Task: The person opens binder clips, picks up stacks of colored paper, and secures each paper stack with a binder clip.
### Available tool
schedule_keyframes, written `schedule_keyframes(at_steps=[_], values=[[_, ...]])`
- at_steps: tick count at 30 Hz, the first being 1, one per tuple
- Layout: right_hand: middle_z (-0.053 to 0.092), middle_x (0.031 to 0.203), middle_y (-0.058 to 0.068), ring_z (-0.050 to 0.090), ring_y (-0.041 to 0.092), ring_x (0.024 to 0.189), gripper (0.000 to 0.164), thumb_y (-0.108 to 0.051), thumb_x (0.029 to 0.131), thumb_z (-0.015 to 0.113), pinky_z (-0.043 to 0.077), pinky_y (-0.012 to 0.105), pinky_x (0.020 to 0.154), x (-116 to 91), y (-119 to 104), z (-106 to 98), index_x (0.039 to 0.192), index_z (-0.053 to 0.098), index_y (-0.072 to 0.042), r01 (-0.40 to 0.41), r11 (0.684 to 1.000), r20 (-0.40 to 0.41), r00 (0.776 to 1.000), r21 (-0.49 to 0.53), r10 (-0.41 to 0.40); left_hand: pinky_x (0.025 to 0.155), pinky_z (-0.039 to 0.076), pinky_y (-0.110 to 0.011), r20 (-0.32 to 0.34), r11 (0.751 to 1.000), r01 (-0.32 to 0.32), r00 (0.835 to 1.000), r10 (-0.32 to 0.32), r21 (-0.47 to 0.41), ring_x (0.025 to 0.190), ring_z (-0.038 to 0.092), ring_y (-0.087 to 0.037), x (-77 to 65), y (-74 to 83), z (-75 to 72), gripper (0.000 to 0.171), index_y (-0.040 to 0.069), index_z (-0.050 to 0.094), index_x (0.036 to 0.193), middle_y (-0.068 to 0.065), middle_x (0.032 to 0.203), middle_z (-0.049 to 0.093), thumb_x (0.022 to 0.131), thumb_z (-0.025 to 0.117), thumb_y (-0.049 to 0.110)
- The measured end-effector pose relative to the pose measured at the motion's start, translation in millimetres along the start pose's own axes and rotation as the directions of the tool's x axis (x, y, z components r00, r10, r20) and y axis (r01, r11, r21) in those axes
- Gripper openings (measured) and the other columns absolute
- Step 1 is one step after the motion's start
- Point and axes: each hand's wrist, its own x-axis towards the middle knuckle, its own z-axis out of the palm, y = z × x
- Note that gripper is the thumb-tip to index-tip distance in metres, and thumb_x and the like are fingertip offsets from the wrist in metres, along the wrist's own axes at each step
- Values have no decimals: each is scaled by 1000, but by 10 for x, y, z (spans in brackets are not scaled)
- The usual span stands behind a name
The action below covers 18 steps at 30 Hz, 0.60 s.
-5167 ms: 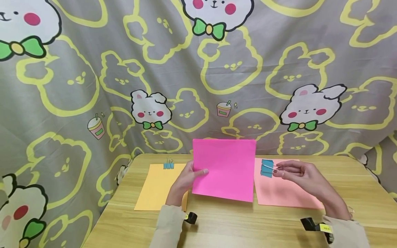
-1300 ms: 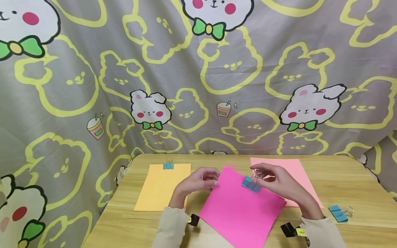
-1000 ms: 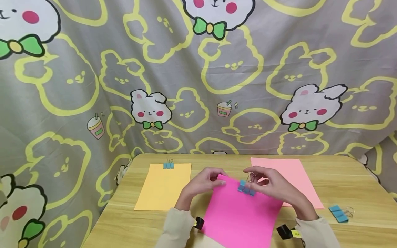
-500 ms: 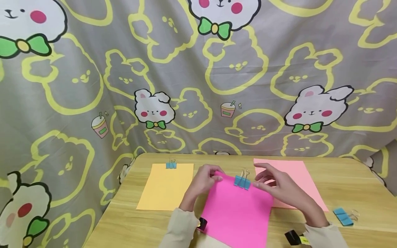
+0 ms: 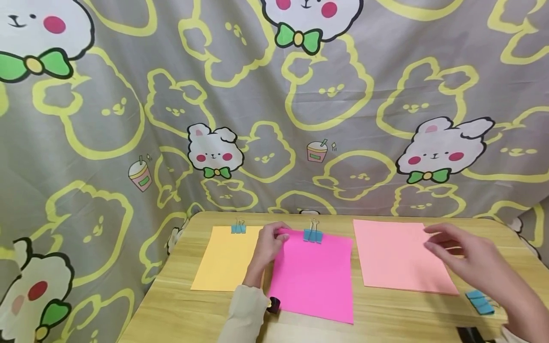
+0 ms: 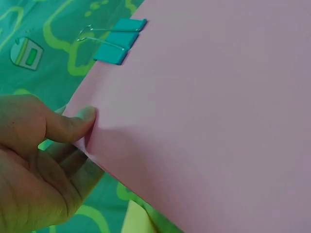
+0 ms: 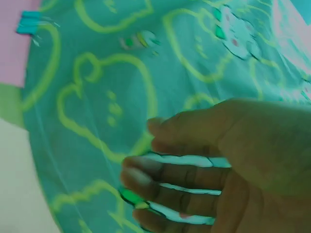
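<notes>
My left hand [image 5: 267,247] pinches the upper left corner of a bright magenta stack of paper [image 5: 315,281], its thumb on the front face. The stack is tilted up, and a blue binder clip [image 5: 313,236] grips the middle of its top edge with both wire handles raised. The left wrist view shows the same clip [image 6: 119,41] above my thumb. My right hand [image 5: 472,255] is in the air at the right with nothing in it, fingers loosely bent. Below it, a light pink stack of paper [image 5: 394,257] lies on the table. A loose blue binder clip [image 5: 480,302] lies beside my right wrist.
A yellow stack of paper [image 5: 224,262] lies at the left with a blue binder clip [image 5: 238,229] on its top edge. A patterned grey curtain [image 5: 274,109] hangs right behind the wooden table [image 5: 171,305].
My right hand placed the clip on the magenta stack's top edge, let go and moved right. The stack has straightened and shifted left with my left hand on its corner.
</notes>
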Motion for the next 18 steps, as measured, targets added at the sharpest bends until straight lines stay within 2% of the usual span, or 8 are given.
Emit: schedule_keyframes(at_steps=[3,8,11,14,17,18], values=[[73,94,13,59,-8,71,27,-9,93,77,49,13,60,-63,128,-122,115,67,2,-46,997,-27,999,-61,44,66,50,-30,-36,1000,3,999,-4,-4,72,58,-16,16,-58,14,14,4,77,100,-7,85,72,96,66,-4],[71,89,20,49,-17,68,25,-5,91,77,41,6,56,-150,392,-257,109,65,8,-87,994,-99,992,-71,79,69,51,-33,-63,1000,19,998,-20,-18,74,60,-17,32,-114,41,12,2,77,101,-9,87,73,96,67,-3],[68,84,20,45,-19,67,25,-2,92,75,41,7,54,-222,565,-303,109,63,12,-117,991,-119,987,-60,110,71,51,-34,-65,999,37,997,-38,-19,75,60,-17,38,-121,52,12,2,77,101,-9,87,73,97,67,-3],[67,81,18,44,-18,67,25,-1,93,73,40,8,54,-299,769,-326,108,61,15,-144,989,-128,982,-38,138,71,52,-34,-67,999,40,997,-41,-10,76,60,-18,50,-122,61,12,1,76,102,-9,88,72,97,66,-3],[66,75,-3,45,-17,66,25,-2,92,74,40,8,54,-391,1042,-327,103,61,17,-193,981,-148,970,2,191,71,52,-34,-69,999,40,997,-40,-2,76,60,-19,63,-127,72,12,0,76,102,-10,88,72,97,66,-3],[66,73,-4,45,-17,65,25,-1,91,74,40,9,54,-420,1138,-324,102,61,18,-227,974,-151,963,8,225,70,53,-34,-69,999,38,997,-38,-2,76,60,-19,65,-125,74,12,0,76,103,-11,88,72,97,65,-4]])
